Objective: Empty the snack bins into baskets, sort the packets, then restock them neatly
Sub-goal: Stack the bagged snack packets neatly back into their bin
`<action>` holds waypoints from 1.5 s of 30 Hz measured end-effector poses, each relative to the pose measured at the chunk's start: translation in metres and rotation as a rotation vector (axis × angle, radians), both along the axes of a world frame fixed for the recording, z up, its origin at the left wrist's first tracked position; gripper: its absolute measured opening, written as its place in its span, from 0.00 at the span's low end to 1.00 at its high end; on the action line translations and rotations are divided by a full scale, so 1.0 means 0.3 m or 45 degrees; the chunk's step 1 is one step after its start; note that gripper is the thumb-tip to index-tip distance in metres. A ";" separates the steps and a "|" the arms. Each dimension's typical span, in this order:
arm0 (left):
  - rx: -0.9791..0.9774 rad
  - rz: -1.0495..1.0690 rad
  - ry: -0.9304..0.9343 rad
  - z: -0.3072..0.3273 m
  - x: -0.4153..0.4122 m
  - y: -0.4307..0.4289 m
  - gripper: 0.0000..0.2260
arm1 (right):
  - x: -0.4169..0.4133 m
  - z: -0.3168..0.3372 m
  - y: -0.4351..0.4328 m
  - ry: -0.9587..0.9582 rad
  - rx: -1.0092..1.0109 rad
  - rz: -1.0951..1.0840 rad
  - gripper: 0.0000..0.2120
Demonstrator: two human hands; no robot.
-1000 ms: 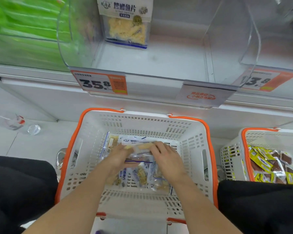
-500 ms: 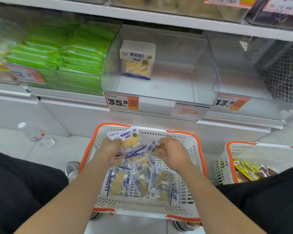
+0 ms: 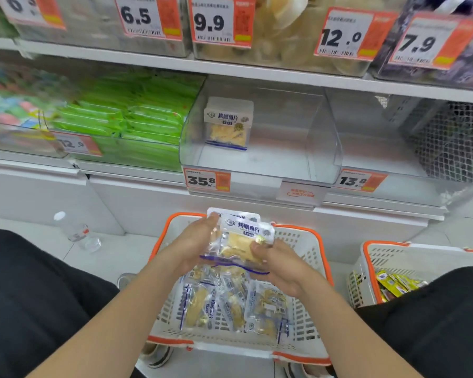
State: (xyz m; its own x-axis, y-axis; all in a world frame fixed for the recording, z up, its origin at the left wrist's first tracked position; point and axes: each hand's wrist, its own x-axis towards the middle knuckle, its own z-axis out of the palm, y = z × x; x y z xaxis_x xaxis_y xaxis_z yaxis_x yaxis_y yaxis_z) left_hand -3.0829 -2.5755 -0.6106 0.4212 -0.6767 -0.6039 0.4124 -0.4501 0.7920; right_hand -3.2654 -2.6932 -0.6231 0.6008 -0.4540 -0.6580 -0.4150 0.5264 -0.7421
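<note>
A clear plastic shelf bin (image 3: 322, 148) holds one upright fish-slice packet (image 3: 228, 124). Below it, a white slotted basket with orange rim (image 3: 301, 241) contains loose packets (image 3: 230, 304). Above the basket, the left hand (image 3: 194, 241) and right hand (image 3: 280, 267) clamp a small stack of clear packets (image 3: 242, 241).

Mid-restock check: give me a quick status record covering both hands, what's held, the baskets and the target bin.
left hand: holds the held packets at their left edge
right hand: pinches them, thumb on the front
held packets: at least two, stacked, above the basket
basket: white, orange rim; loose packets lie inside
bin: clear, tagged 35.8; one bin packet upright at the back
second basket: to the right, yellow packets inside
</note>
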 end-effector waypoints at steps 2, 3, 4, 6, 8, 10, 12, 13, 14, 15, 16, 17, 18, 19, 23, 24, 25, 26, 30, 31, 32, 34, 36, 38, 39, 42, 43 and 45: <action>-0.088 -0.123 -0.095 0.055 -0.035 0.004 0.35 | 0.016 0.023 0.026 -0.048 -0.054 0.033 0.40; -0.136 -0.179 -0.182 0.093 -0.050 0.004 0.29 | 0.024 0.041 0.041 -0.058 -0.134 0.051 0.41; -0.187 -0.197 -0.278 0.130 -0.056 0.005 0.21 | 0.028 0.067 0.053 -0.064 -0.244 0.047 0.41; -0.330 -0.245 -0.306 0.190 -0.038 0.005 0.16 | 0.030 0.122 0.071 -0.088 -0.519 -0.028 0.35; -0.460 -0.321 -0.203 0.269 -0.007 0.018 0.16 | 0.026 0.193 0.086 -0.192 -0.746 -0.122 0.24; -0.534 -0.379 -0.196 0.340 0.030 0.019 0.16 | 0.028 0.267 0.089 -0.385 -0.852 -0.167 0.22; -0.585 -0.466 -0.284 0.397 0.067 0.013 0.17 | 0.037 0.343 0.072 -0.583 -0.811 -0.150 0.30; -0.608 -0.512 -0.338 0.420 0.086 0.005 0.18 | 0.046 0.374 0.057 -0.662 -0.771 -0.124 0.34; -0.620 -0.537 -0.403 0.446 0.099 -0.006 0.18 | 0.057 0.405 0.041 -0.720 -0.750 -0.093 0.36; -0.629 -0.546 -0.499 0.465 0.116 -0.024 0.19 | 0.076 0.425 0.020 -0.745 -0.776 -0.072 0.36; -0.623 -0.531 -0.630 0.482 0.130 -0.044 0.19 | 0.099 0.444 -0.002 -0.769 -0.817 -0.066 0.34; -0.594 -0.478 -0.793 0.486 0.143 -0.068 0.19 | 0.127 0.458 -0.026 -0.780 -0.865 -0.088 0.32; -0.544 -0.364 -0.976 0.480 0.158 -0.091 0.19 | 0.159 0.471 -0.053 -0.783 -0.903 -0.139 0.30; -0.473 -0.187 -1.171 0.460 0.179 -0.114 0.19 | 0.194 0.480 -0.085 -0.772 -0.950 -0.205 0.30; -0.176 0.378 -1.748 0.351 0.280 -0.177 0.15 | 0.335 0.487 -0.232 -0.636 -1.211 -0.310 0.31; -0.080 0.401 -1.785 0.333 0.295 -0.188 0.17 | 0.374 0.476 -0.267 -0.600 -1.236 -0.253 0.33; -0.015 0.403 -1.787 0.318 0.307 -0.199 0.19 | 0.415 0.457 -0.297 -0.544 -1.240 -0.183 0.35; 0.021 0.390 -1.778 0.311 0.310 -0.208 0.20 | 0.459 0.435 -0.321 -0.484 -1.227 -0.124 0.36; 0.032 0.332 -1.773 0.281 0.311 -0.233 0.22 | 0.635 0.335 -0.387 -0.224 -1.236 -0.143 0.22; 0.019 0.337 -1.767 0.274 0.312 -0.236 0.22 | 0.667 0.317 -0.400 -0.158 -1.238 -0.150 0.20; 0.012 0.345 -1.758 0.270 0.313 -0.238 0.21 | 0.691 0.301 -0.414 -0.068 -1.237 -0.132 0.19; 0.003 0.358 -1.739 0.267 0.313 -0.239 0.21 | 0.714 0.282 -0.442 0.153 -1.223 -0.083 0.20; -0.007 0.369 -1.699 0.269 0.310 -0.240 0.20 | 0.716 0.287 -0.458 0.308 -1.182 -0.141 0.20; -0.012 0.383 -1.667 0.270 0.306 -0.238 0.20 | 0.722 0.299 -0.462 0.289 -1.175 -0.211 0.16; -0.018 0.387 -1.657 0.271 0.304 -0.237 0.20 | 0.731 0.298 -0.464 0.257 -1.210 -0.205 0.16; -0.010 0.391 -1.654 0.271 0.300 -0.232 0.20 | 0.758 0.291 -0.460 0.278 -1.372 -0.144 0.22; -0.006 0.391 -1.652 0.271 0.298 -0.231 0.20 | 0.764 0.286 -0.461 0.351 -1.383 -0.143 0.24; -0.002 0.387 -1.643 0.271 0.297 -0.230 0.20 | 0.768 0.286 -0.457 0.447 -1.270 -0.149 0.30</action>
State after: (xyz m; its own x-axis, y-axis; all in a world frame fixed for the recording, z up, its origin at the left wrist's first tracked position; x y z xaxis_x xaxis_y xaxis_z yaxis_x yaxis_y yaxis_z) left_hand -2.9936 -2.6444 -0.5292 0.8226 -0.4544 0.3420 -0.5481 -0.4731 0.6897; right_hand -3.0349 -2.8302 -0.5372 0.3672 -0.9263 -0.0844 -0.6759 -0.2034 -0.7083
